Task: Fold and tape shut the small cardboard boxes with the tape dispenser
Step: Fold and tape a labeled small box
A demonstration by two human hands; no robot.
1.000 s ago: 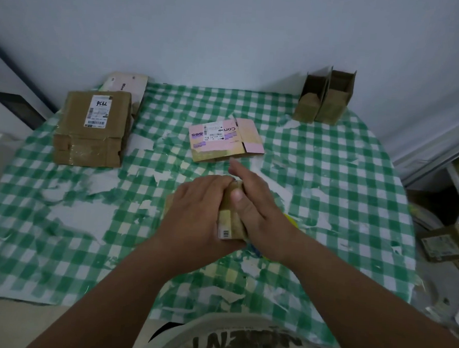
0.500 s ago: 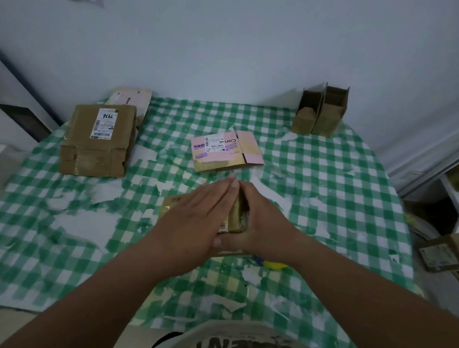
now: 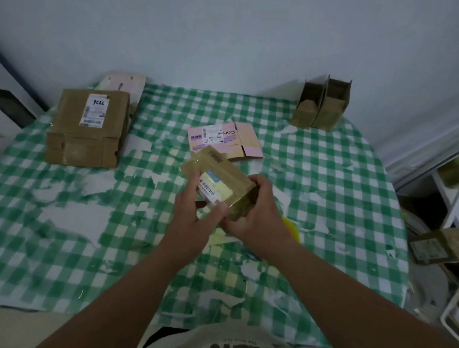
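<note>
Covering everything under the hands is a green-and-white checked tablecloth [image 3: 316,179], its print worn off in white patches. Well off to the left of the left hand sits a large taped brown cardboard parcel with a white label [image 3: 87,127]; far beyond the right hand, by the wall, stand two small open brown cardboard boxes [image 3: 321,106], touching each other. Just beyond both hands lies a flattened pink cardboard box [image 3: 225,138].

Between the hands, raised off the cloth, is the small brown cardboard box with a pale label [image 3: 220,181]. Its long axis runs from far-left to near-right, the near end tipped toward the right hand [image 3: 258,218], which wraps that end, fingers curled over the top edge. The left hand [image 3: 191,209] grips the left side, thumb on the label face. Both hands are clamped on it. Something yellow [image 3: 291,227] shows just right of the right wrist; whether it is the tape dispenser I cannot tell, but that hand is nearer.
</note>
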